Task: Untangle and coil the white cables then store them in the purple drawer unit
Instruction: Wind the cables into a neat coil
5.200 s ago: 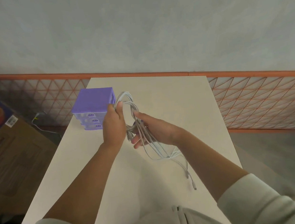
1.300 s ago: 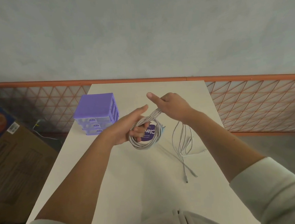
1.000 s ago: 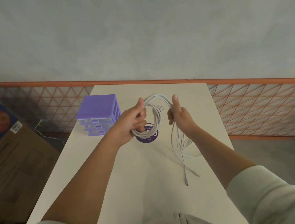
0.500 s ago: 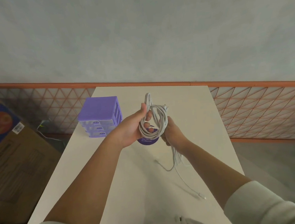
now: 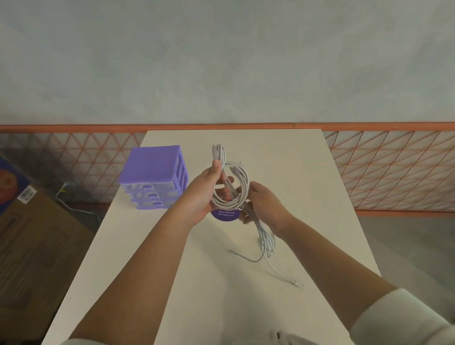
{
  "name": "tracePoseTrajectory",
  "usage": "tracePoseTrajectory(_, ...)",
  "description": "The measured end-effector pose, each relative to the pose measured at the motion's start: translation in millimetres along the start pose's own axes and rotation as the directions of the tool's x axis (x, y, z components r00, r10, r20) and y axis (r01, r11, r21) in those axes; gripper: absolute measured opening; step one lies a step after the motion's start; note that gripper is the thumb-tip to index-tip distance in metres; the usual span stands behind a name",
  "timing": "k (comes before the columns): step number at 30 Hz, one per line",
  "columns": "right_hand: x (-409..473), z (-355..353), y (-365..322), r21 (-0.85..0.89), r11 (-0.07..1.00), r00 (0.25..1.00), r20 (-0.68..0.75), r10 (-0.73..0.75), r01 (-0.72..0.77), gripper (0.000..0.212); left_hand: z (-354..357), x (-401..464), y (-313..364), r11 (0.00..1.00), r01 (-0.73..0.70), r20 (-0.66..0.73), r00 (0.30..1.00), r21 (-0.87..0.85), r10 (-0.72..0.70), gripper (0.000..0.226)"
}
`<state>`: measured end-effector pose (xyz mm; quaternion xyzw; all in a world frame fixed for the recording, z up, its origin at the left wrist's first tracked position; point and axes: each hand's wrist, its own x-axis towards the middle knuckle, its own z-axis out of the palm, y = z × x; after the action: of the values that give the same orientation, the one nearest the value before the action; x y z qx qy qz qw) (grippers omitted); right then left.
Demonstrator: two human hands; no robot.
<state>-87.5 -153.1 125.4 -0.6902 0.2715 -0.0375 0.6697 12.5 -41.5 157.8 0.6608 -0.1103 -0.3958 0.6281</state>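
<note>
On the table (image 5: 174,271), the drawers (image 5: 153,178) stand at the far left. Above its middle the left hand (image 5: 206,190) grips the coiled cables (image 5: 231,188); the right hand (image 5: 261,205) pinches their loose tails, which trail onto the tabletop beside a purple sticker (image 5: 225,214).

Purple round sticker (image 5: 225,215) on the desk (image 5: 288,167): upper half hidden behind the coiled white cables (image 5: 233,188); its print too small to read. Left hand (image 5: 203,193): most fingers (image 5: 226,192) covered by cable loops. Right hand (image 5: 264,204): fingertips tucked behind the strands, grip unclear. Purple drawer unit (image 5: 154,175): drawer contents not discernible. Cardboard box (image 5: 12,222) at 9 o'clock cut by the left edge. Both sleeves cut off at 6 o'clock.
</note>
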Motion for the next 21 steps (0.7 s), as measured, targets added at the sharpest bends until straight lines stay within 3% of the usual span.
tracePoseTrajectory(2, -1, -1, -3, 0.046, 0.998, 0.982, -0.184, -0.033, 0.042, 0.022, 1, 0, 0, 1.000, -0.015, -0.031, 0.999, 0.000, 0.015, 0.045)
tracePoseTrajectory(4, -6, -4, -10, -0.033, 0.971, 0.909, -0.345, -0.233, 0.237, 0.030, 0, 1, -2, 0.999, -0.036, -0.057, 0.998, 0.034, 0.038, 0.044)
tracePoseTrajectory(5, -9, -5, -15, -0.115, 0.940, 0.872, -0.350, -0.342, 0.322, 0.031, -1, 1, -2, 0.998, -0.045, -0.056, 0.997, 0.047, 0.048, 0.045)
tracePoseTrajectory(7, -11, -4, -21, -0.367, 0.835, 0.824, -0.243, -0.511, 0.410, 0.027, 0, 1, -2, 0.995, -0.064, -0.028, 0.997, 0.074, 0.066, 0.050)
tracePoseTrajectory(10, -6, -7, -20, -0.779, 0.536, 0.770, -0.110, -0.628, 0.325, 0.027, 4, 0, -1, 0.990, -0.090, -0.009, 0.996, 0.108, 0.092, 0.055)
tracePoseTrajectory(14, -6, -9, -14, -0.954, 0.254, 0.732, -0.059, -0.679, 0.159, 0.040, 9, 0, -5, 0.984, -0.095, -0.059, 0.993, 0.148, 0.105, 0.058)
tracePoseTrajectory(16, -8, -7, -14, -0.964, 0.233, 0.764, -0.052, -0.644, 0.131, 0.040, 11, -1, -6, 0.989, -0.097, -0.053, 0.993, 0.113, 0.103, 0.056)
tracePoseTrajectory(21, -9, -11, -20, -0.919, 0.362, 0.885, -0.032, -0.464, 0.157, 0.050, 10, -2, -9, 0.988, -0.110, -0.032, 0.993, 0.108, 0.114, 0.067)
